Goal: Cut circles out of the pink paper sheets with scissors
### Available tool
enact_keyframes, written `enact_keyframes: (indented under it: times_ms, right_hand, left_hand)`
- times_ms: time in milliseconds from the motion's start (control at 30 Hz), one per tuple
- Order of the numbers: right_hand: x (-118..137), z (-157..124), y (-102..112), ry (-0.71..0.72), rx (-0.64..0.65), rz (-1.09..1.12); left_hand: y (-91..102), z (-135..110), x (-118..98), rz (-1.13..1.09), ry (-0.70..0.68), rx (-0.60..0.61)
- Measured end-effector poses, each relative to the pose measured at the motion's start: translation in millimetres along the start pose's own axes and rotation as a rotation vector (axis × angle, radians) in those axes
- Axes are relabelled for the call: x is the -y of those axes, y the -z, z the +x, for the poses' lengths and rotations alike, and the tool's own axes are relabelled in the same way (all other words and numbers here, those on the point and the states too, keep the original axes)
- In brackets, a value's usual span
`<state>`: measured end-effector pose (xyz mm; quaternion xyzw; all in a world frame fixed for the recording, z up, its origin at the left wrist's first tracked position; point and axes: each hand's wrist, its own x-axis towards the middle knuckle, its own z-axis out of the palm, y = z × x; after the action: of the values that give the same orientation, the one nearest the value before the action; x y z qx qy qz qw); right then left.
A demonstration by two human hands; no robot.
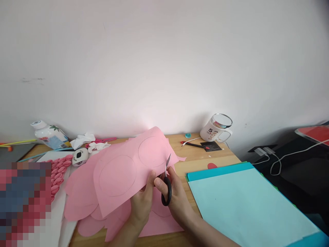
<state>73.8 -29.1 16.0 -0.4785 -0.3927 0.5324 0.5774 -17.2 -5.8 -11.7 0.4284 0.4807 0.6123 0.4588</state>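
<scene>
A sheet of pink paper [117, 176] with circles drawn on it is raised and tilted above the table. My left hand [142, 202] pinches its lower edge, thumb on top and fingers hidden beneath. Black-handled scissors [167, 190] are in my right hand [177, 195], with the thumb and fingers about the handles. One blade shows over the paper's right edge, pointing up; the other blade is mostly hidden. Under the raised sheet lie more pink paper pieces [82, 195], several with rounded edges.
Light blue paper sheets [239, 202] lie at the right. Behind them stand a white mug [212, 128] and a black pen [195, 145]. A white bottle [50, 133], crumpled tissue [82, 140] and a white round gadget [80, 156] are at the back left. A wall rises behind the table.
</scene>
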Motion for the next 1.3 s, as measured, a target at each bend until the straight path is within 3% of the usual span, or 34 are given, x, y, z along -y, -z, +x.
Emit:
enact_keyframes:
  times_ms: [567, 867, 1300]
  right_hand:
    - [-10, 1, -5, 0.036, -0.076, 0.001]
    - [5, 1, -2, 0.037, -0.077, 0.020]
    - [2, 2, -2, 0.018, -0.090, 0.001]
  left_hand:
    - [0.0, -1, 0, 0.062, 0.025, 0.016]
    - [2.3, -1, 5, 0.162, -0.190, 0.060]
    - [2.4, -1, 3, 0.161, -0.145, 0.087]
